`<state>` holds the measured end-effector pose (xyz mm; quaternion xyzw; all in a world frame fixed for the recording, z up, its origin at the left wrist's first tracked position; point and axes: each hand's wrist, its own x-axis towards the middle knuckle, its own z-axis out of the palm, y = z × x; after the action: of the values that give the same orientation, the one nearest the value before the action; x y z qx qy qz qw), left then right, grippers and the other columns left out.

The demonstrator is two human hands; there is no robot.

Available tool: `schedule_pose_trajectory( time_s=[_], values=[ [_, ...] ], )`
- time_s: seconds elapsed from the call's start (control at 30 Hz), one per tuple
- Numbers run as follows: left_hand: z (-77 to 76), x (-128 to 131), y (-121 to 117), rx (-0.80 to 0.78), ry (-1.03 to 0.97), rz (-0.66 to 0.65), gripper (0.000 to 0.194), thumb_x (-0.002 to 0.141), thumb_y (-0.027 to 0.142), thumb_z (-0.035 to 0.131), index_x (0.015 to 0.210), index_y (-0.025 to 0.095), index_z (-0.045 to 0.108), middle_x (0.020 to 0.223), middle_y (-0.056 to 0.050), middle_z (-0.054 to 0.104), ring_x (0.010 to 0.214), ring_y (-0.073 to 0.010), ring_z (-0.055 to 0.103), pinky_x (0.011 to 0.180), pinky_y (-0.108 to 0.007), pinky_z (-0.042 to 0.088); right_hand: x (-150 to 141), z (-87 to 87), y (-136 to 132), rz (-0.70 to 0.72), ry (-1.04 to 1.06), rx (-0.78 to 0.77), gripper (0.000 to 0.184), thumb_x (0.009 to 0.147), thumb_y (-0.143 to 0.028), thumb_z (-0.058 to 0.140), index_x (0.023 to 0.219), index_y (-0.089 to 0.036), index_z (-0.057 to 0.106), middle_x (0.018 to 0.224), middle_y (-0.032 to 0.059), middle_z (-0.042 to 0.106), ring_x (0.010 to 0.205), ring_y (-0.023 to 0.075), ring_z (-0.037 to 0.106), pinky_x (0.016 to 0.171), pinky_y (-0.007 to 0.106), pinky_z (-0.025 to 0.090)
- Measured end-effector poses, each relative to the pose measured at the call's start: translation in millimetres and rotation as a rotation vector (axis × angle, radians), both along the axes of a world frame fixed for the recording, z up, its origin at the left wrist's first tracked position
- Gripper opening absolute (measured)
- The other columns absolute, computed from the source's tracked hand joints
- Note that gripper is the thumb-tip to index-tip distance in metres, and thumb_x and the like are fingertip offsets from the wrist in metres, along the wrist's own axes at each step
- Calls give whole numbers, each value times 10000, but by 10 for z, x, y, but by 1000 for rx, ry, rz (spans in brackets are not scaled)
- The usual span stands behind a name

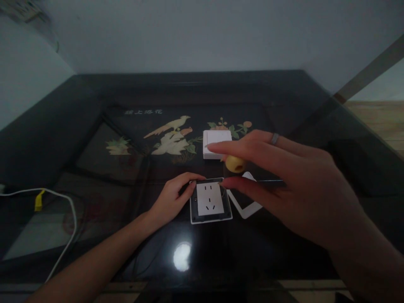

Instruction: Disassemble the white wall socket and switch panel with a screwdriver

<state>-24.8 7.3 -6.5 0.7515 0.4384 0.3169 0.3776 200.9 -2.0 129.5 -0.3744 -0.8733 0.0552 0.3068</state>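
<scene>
A white wall socket lies face up on the dark table, its cover off and its black inner rim bare. My left hand grips the socket at its upper left edge, thumb and fingers on the rim. Above the socket's right side, my right hand pinches a screwdriver by its handle, which has a yellow end. The shaft is mostly hidden, and its tip seems near the socket's upper right; contact cannot be made out. Beside the socket, a loose white cover frame lies tilted, partly behind my right hand.
Beyond the socket sits a white switch box, partly covered by my right index finger. A white cable with a yellow tag runs along the left. The glossy table meets a pale wall at the back.
</scene>
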Motion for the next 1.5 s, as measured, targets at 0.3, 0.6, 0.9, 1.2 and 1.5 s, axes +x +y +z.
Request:
schedule_pose_trajectory(
  time_s=[0.3, 0.6, 0.9, 1.2, 1.5],
  values=[
    [-1, 0, -3, 3, 5, 0, 249, 977, 216, 455, 1106, 196, 666, 1066, -45, 727, 995, -189, 672, 901, -337, 519, -23, 13, -18, 47, -3, -52, 266, 890, -287, 652, 1139, -193, 650, 1114, 53, 666, 1000, 197, 674, 819, 301, 596],
    [-13, -6, 4, 11, 5, -5, 256, 975, 218, 455, 1115, 198, 668, 1091, -54, 727, 1013, -197, 671, 918, -356, 519, 33, 50, -19, 129, 22, -235, 385, 902, -94, 537, 1282, -152, 568, 1160, 60, 687, 1082, 172, 664, 938, 260, 547],
    [21, 24, -8, 68, -24, 13, 238, 961, 189, 455, 1076, 186, 664, 1071, -68, 719, 1018, -198, 663, 928, -386, 524, -61, -55, 21, 51, 44, -196, 473, 897, -124, 574, 1354, -234, 525, 1137, 33, 675, 959, 161, 679, 837, 301, 573],
    [16, 38, -43, 50, -41, -32, 259, 958, 185, 469, 1135, 182, 658, 1115, -72, 732, 1046, -197, 680, 930, -376, 538, 255, -342, 75, -178, 757, -497, 416, 757, -196, 760, 1101, -272, 540, 1022, -19, 720, 929, 180, 726, 819, 324, 621],
    [276, 15, -128, 44, -145, 11, 214, 973, 213, 479, 1070, 197, 669, 1050, -53, 720, 998, -178, 669, 900, -335, 540, -13, -796, -289, -209, 983, -798, 426, 742, -226, 782, 1122, -294, 602, 958, -14, 720, 799, 173, 749, 702, 304, 643]
  ],
)
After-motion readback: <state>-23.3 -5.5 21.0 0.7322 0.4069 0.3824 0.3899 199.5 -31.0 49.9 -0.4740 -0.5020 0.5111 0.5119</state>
